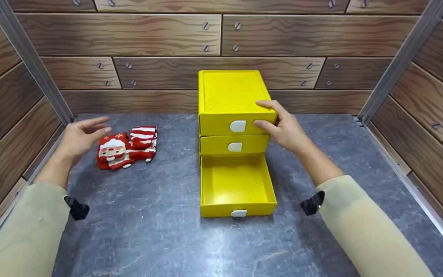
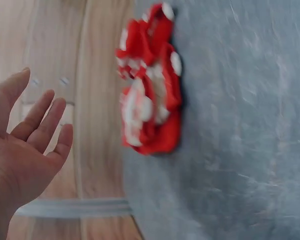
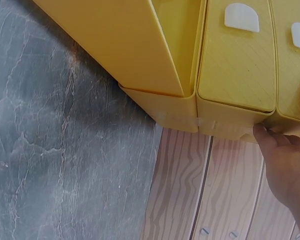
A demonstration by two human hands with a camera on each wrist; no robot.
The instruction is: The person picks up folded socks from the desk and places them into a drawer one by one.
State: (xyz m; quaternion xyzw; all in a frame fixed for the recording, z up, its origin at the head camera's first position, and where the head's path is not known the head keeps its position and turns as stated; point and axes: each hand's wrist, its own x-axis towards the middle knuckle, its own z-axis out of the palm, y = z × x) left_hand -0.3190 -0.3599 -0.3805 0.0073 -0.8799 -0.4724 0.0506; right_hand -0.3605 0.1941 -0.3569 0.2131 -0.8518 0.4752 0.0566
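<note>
A yellow cabinet point(image 1: 231, 88) with three stacked drawers stands in the middle of the table in the head view. Its bottom drawer point(image 1: 238, 179) is pulled out and bare inside, while the upper two are in. My right hand point(image 1: 288, 130) grips the cabinet's upper right corner, thumb on the front of the top drawer point(image 1: 215, 124) and a finger on the top. Folded red-and-white Santa socks point(image 1: 142, 143) lie on the left. Beside and partly over them in the head view, my left hand point(image 1: 79, 140) hovers with loose fingers; the left wrist view shows its palm holding nothing.
Each drawer front carries a white tab handle, such as the middle one point(image 1: 235, 147). Wood-patterned walls point(image 1: 160, 34) enclose the grey marbled table point(image 1: 148, 223) at the back and sides. Metal posts point(image 1: 33, 57) stand at the rear corners.
</note>
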